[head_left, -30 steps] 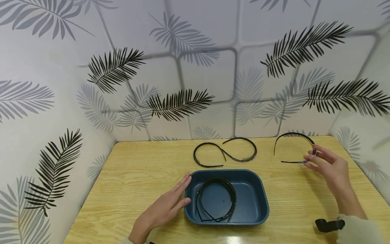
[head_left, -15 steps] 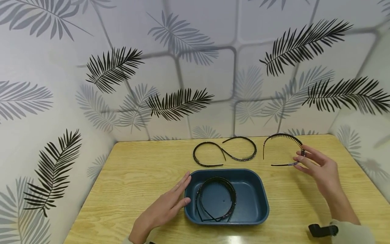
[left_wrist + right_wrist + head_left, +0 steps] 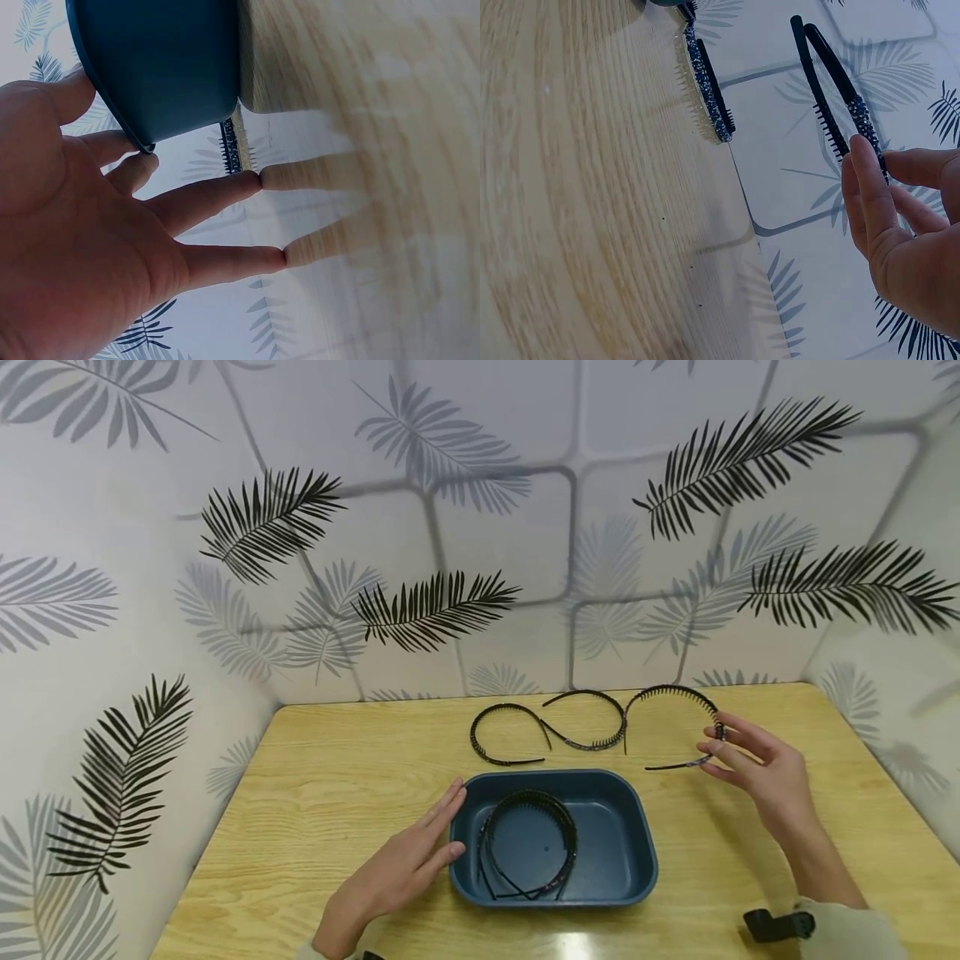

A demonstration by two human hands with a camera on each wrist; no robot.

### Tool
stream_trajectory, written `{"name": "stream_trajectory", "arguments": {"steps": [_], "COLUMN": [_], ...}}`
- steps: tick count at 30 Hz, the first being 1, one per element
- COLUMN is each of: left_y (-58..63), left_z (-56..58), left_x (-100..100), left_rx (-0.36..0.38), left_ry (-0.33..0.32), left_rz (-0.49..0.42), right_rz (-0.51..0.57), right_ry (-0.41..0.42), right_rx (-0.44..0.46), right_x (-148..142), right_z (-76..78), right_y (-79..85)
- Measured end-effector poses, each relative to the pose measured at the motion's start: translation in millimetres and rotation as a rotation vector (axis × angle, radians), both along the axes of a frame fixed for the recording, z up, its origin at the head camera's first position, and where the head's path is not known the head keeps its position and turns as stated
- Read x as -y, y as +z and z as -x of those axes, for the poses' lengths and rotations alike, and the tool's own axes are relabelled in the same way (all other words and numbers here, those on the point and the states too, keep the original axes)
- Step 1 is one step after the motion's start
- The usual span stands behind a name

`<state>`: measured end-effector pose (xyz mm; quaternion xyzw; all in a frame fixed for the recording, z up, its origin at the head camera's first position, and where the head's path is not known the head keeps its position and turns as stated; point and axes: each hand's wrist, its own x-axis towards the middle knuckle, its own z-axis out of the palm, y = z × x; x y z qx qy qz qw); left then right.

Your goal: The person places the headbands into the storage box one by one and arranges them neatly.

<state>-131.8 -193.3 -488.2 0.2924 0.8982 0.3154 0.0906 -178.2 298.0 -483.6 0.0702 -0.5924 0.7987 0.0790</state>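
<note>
My right hand (image 3: 765, 772) pinches a black toothed headband (image 3: 675, 687) at its curved right side, above the table. In the right wrist view this headband (image 3: 862, 116) has glittery speckles and its two ends point away from the fingers. My left hand (image 3: 405, 864) rests against the left rim of a blue plastic bin (image 3: 645, 860), fingers straight; in the left wrist view two fingertips touch the tabletop. Several black headbands (image 3: 573, 835) lie stacked inside the bin's left half. Behind the bin, two more headbands lie on the table, one at left (image 3: 474, 735) and one at centre (image 3: 592, 746).
The pale wooden table (image 3: 322, 793) ends at a wall (image 3: 510, 635) with a leaf pattern. The bin stands near the table's front, between my two hands. A black strap mount (image 3: 776, 927) sits at my right sleeve.
My right hand has moved left with the pinched headband, whose left end now overlaps the centre headband in the head view. My left hand stays at the bin's rim.
</note>
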Motion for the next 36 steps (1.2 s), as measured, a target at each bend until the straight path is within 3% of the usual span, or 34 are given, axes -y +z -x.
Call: {"name": "stream_trajectory", "arguments": {"steps": [19, 36], "left_y": [-1.7, 1.5], "left_z": [-0.5, -1.3], "left_x": [-1, -1], "left_rx": [-0.033, -0.008], "left_ry": [-0.011, 0.006], "left_rz": [-0.01, -0.012], "right_rz": [-0.09, -0.199], "right_ry": [0.058, 0.122], "right_rx": [-0.033, 0.001], "right_x": [30, 62], "right_z": [-6.2, -11.8], "right_y": [8.1, 16.7]}}
